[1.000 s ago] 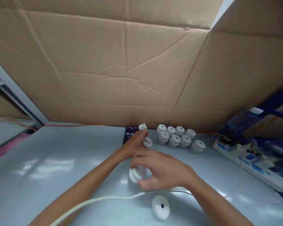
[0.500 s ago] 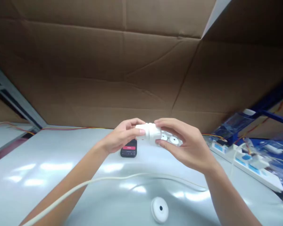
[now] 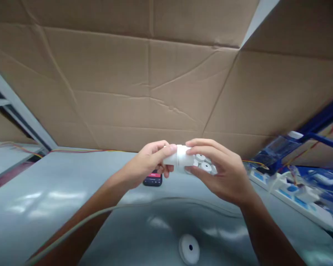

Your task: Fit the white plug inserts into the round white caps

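white part (image 3: 181, 158) lies pretty much sideways, long axis left-right, left hand (image 3: 144, 162) pinching one end, right hand (image 3: 226, 171) gripping the other

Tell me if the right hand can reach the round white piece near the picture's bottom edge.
Probably not until its grip is free: the right hand and left hand hold a white part. Nothing covers the round white piece, though in view a pale cable runs between it and the hands.
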Demonstrator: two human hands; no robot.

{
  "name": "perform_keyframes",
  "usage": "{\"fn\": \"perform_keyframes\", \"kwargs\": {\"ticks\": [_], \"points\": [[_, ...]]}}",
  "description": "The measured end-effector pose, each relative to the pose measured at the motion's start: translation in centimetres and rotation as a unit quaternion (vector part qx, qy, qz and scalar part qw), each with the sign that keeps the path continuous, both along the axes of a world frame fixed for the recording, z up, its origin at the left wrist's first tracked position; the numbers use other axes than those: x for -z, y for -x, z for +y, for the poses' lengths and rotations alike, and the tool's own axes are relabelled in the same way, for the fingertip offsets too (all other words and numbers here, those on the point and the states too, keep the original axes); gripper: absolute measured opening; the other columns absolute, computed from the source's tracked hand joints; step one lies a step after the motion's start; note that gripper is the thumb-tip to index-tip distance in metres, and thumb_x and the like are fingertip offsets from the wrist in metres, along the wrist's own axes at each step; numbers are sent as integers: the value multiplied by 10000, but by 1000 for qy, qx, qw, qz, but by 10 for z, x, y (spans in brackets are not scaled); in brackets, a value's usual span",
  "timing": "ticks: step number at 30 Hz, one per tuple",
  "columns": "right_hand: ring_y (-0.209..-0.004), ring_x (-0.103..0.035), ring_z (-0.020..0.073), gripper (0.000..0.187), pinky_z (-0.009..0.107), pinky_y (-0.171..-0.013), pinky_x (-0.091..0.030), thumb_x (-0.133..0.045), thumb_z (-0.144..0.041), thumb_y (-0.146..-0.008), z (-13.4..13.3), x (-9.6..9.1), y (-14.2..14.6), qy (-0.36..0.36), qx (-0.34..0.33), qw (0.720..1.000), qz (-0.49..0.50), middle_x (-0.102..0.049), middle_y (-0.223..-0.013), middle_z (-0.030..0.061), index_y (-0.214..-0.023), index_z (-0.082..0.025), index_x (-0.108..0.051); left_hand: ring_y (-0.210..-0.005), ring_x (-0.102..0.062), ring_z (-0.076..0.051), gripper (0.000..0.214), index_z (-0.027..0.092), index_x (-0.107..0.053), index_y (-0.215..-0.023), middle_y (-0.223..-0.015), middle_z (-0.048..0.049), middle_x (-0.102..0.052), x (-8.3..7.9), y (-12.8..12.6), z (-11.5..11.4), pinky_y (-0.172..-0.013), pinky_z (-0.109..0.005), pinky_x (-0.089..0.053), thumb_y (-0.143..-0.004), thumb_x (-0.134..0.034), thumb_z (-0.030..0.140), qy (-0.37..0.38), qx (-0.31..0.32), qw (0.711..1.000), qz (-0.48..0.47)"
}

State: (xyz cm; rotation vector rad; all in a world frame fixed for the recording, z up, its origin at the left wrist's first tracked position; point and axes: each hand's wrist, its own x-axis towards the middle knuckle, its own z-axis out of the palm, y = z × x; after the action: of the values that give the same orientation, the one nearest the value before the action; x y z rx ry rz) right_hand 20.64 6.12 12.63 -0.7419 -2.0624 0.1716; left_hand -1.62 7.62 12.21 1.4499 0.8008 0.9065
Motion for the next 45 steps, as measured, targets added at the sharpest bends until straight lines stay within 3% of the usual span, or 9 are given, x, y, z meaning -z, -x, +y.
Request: {"fn": "perform_keyframes", "kwargs": {"ticks": [7, 15, 22, 26, 29, 35, 39, 42, 45], "points": [[-942, -761, 209, 384, 330, -846, -653, -757, -155, -847, -2, 4, 2, 121, -38, 989, 76, -750, -1135, 57, -1211, -237, -667, -906, -669, -165, 329, 185, -639, -1114, -993, -37, -710, -5, 10, -1, -759, -253, -517, -849, -785, 315, -119, 46, 991, -31], [-977, -766, 227, 380, 343, -862, -667, -819, -276, -833, 2, 7, 1, 191, -45, 971, 137, -768, -1101, 65, -1185, -230, -687, -971, -681, -188, 365, 188, -665, -1107, -1047, -48, -710, 1, 3, -2, -848, -286, -540, -781, -828, 211, -242, -53, 969, 0], [-1152, -702, 235, 420, 345, -948, -621, -812, -170, -821, 2, 9, 0, 37, -22, 997, 64, -724, -1257, 66, -1207, -275, -682, -777, -703, -158, 304, 152, -668, -1044, -919, -54, -735, -6, 2, -7, -685, -256, -568, -878, -737, 397, -185, -58, 981, 15], [-1144, -709, 221, 400, 330, -965, -602, -768, -109, -845, 0, 6, -1, -41, -39, 998, 21, -725, -1264, 62, -1196, -278, -678, -483, -593, -112, 422, 161, -619, -905, -626, 6, -644, -7, 0, -8, -427, -202, -432, -923, -611, 583, -90, -39, 994, 42], [-1119, -716, 205, 352, 300, -948, -596, -775, -116, -841, 0, 4, -1, -58, -38, 998, -3, -736, -1240, 57, -1149, -261, -687, -432, -559, -114, 483, 172, -581, -829, -559, 12, -605, -6, 0, -7, -386, -204, -384, -950, -520, 635, -61, -18, 996, 56], [-819, -766, 197, 323, 279, -700, -652, -818, -324, -828, 2, 4, 0, 131, -22, 988, 78, -779, -972, 52, -1109, -213, -703, -961, -679, -178, 309, 200, -648, -1128, -1075, -55, -705, -6, 5, -10, -816, -283, -552, -847, -764, 256, -263, -29, 962, 65], [-621, -735, 165, 259, 242, -564, -621, -686, -440, -937, 5, 1, 3, 249, -57, 958, 132, -756, -758, 25, -1005, -192, -720, -1048, -653, -195, 266, 222, -675, -1056, -1108, -50, -679, -5, 3, -13, -915, -320, -523, -826, -719, 95, -378, -57, 921, 78], [-534, -703, 161, 349, 239, -496, -593, -607, -516, -971, 7, 0, 5, 292, -73, 943, 141, -712, -639, 7, -969, -187, -726, -1147, -631, -218, 331, 236, -669, -1102, -1229, -70, -649, -1, 0, -12, -953, -327, -517, -809, -743, 99, -378, -39, 923, 62], [-612, -728, 172, 331, 248, -539, -608, -661, -527, -934, 9, 3, 4, 254, -37, 951, 170, -744, -729, 24, -995, -205, -712, -1249, -588, -254, 504, 261, -590, -1289, -1397, -102, -567, 4, -2, -7, -948, -331, -533, -830, -795, 287, -289, -49, 955, 31]]}}
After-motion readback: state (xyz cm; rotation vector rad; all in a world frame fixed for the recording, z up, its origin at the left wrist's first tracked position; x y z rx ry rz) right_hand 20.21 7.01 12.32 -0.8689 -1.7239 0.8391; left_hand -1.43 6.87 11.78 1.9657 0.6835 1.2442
